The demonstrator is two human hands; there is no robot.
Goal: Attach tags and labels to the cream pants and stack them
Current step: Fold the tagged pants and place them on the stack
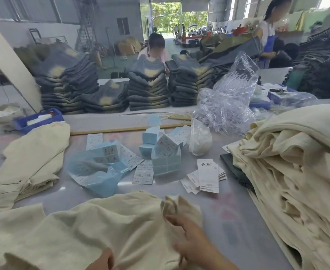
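Your right hand point(187, 242) pinches the cream pants point(101, 227) lying nearest you; your left hand point(101, 260) rests on them (grip unclear). The blue bin point(39, 120) holds white items; 1 hang tag point(208, 175) shows blurred characters.

Garment factory finishing floor, large shed with open bay door point(165, 16) to daylight. Long work table point(238, 221) carries heaps of cream pants point(296, 162), sticker label sheets point(143, 174), hang tags point(208, 176), bagged plastic fasteners point(228, 106). Stacks of folded dark jeans point(148, 88) behind; other workers point(267, 36) sorting clothing
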